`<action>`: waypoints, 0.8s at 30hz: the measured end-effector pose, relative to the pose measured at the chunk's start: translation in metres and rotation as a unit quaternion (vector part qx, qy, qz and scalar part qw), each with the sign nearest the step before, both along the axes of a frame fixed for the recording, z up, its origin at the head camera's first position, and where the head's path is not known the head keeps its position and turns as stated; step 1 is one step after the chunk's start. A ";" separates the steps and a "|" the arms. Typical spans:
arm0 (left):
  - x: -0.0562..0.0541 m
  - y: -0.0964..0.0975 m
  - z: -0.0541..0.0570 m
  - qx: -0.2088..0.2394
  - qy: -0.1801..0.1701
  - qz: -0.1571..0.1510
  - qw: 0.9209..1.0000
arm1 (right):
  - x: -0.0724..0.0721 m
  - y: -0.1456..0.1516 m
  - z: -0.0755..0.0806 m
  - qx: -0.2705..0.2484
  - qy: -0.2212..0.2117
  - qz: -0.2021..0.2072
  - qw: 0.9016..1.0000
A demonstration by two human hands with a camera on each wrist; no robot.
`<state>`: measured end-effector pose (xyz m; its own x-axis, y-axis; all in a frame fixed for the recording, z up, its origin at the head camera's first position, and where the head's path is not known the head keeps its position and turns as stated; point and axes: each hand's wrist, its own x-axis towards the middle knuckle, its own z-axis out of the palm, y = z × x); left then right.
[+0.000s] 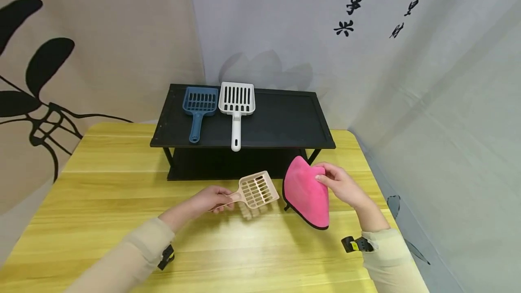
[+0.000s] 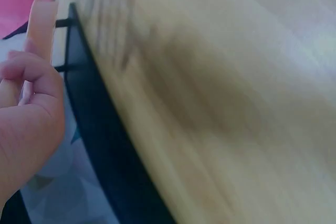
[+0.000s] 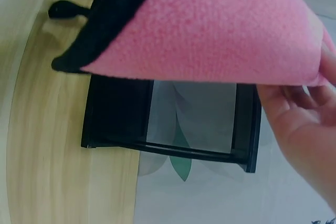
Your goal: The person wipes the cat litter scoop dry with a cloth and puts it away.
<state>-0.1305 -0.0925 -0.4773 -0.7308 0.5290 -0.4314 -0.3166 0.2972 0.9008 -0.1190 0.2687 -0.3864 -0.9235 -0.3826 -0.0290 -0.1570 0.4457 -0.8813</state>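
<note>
My left hand grips the handle of a beige slotted litter scoop, its head pointing right over the wooden table. In the left wrist view the curled fingers of that hand hold the scoop seen edge-on. With fingers and thumb, my right hand pinches a pink cloth with black edging, which hangs folded in front of the rack's right side. The right wrist view shows the cloth draped from the right hand, with a small black loop at its edge.
A black two-tier rack stands at the back of the wooden table. On its top tier lie a blue litter scoop and a white one, side by side at the left. A printed curtain hangs behind.
</note>
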 end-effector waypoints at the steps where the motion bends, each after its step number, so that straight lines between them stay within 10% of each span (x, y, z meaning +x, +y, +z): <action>1: -0.001 -0.002 0.002 0.000 0.003 -0.003 1.000 | 0.000 -0.002 0.000 0.006 0.000 -0.005 1.000; 11: -0.008 -0.013 0.018 0.016 -0.002 -0.040 0.999 | 0.000 -0.015 -0.001 0.020 0.013 -0.036 0.999; 24: -0.014 -0.002 0.030 -0.028 0.018 -0.012 0.999 | 0.005 -0.056 0.003 0.026 0.025 -0.036 0.999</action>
<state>-0.1445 -0.0946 -0.4477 -0.7337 0.5227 -0.4342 -0.2756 0.3552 0.8933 -0.1138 0.2122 -0.3833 -0.9493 -0.3144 -0.0012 -0.1655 0.5029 -0.8483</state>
